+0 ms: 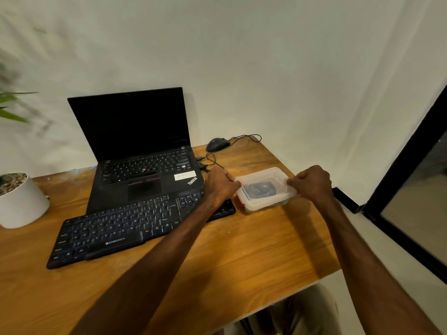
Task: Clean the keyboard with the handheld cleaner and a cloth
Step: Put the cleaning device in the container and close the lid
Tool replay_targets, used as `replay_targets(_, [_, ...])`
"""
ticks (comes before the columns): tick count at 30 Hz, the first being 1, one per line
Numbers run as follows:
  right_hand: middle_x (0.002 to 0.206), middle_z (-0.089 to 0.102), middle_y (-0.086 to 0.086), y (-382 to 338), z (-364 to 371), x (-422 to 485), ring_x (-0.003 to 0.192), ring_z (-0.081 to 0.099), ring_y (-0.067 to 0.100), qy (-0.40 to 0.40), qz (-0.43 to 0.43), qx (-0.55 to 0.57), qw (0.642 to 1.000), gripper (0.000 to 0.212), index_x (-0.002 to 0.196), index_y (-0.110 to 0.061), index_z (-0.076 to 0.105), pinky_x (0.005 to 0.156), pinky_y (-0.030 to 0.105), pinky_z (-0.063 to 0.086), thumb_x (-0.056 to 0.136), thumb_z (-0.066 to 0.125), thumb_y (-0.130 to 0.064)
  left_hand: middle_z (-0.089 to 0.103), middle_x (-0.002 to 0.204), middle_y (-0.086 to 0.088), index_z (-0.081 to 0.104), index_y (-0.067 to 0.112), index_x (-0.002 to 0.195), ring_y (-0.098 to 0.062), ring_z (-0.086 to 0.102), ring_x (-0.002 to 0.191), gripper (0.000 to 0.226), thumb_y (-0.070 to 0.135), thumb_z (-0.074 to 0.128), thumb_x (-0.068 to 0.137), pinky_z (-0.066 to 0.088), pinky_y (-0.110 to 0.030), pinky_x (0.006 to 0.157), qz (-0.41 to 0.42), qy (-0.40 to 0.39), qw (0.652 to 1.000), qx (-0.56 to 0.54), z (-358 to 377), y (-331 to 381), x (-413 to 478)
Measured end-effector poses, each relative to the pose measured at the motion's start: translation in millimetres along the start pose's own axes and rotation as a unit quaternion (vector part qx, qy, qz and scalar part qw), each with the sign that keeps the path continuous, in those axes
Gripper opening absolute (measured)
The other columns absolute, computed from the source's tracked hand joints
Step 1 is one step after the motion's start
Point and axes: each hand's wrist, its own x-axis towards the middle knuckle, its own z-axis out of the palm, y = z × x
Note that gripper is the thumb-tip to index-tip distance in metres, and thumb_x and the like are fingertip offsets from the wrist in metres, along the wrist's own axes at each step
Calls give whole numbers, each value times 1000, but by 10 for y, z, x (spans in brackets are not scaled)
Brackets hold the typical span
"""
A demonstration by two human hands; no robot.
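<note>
The black keyboard (116, 228) is lying slantwise on the wooden table (242, 252), its far edge against the front of the open laptop (145, 170) and its right end just beside a clear plastic box (278, 201). Both hands are gripping that box: the left hand (219, 186) is curling its fingers on the left rim, and the right hand (312, 182) is pinching the right rim. A dark object (260, 189) is showing blurrily through the lid. Bare wood is stretching to the near edge. The box is sitting close to the table's right edge, beyond which pale floor is meeting a black-framed glass panel (401, 184). A mouse (217, 144) is resting by the white wall (266, 68)
</note>
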Motion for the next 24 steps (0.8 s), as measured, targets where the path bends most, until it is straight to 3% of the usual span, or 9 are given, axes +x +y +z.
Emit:
replay_targets(4, [106,75,15,-53,-12,-21,73,62,19,27,-21,-43,998,32,107,-3,77,72,31,51,87,80,-28,71,88,-1,76,6,84,-12,67,86,8,9,83,84,61,-36,83,21,16,999,25,-25,57,44])
replay_targets(9, [104,76,15,-96,-21,27,73,60,19,36,-24,-41,998,34,105,-2,77,71,30,47,88,78,-31,73,86,-1,80,4,90,-12,67,79,9,11,82,86,56,-30,69,34,25,998,38,-59,164,120])
replay_targets(12, [101,75,16,-78,31,53,73,61,21,22,-8,-34,999,35,102,0,77,70,30,48,87,79,-32,77,86,-4,80,6,86,-17,72,78,6,11,83,85,63,-36,72,19,14,999,45,-28,170,185])
replay_targets(15, [100,76,16,-67,54,77,73,61,22,20,0,-23,1000,36,101,0,77,69,30,46,87,79,-33,77,90,-4,80,9,87,-20,74,86,4,12,82,86,60,-32,69,11,7,998,54,-11,150,202])
replay_targets(20, [107,75,18,-23,61,45,81,68,25,21,-1,12,1000,36,108,1,76,76,33,52,88,79,-29,79,93,-11,81,5,93,-23,77,78,10,13,81,88,65,-43,77,-4,1,1000,9,28,64,181])
replay_targets(24, [106,76,16,10,31,63,79,72,26,4,10,51,999,35,106,-1,77,79,36,59,84,82,-28,79,89,-11,80,5,96,-24,78,73,16,18,84,87,66,-44,76,-19,-1,1000,-20,39,28,153])
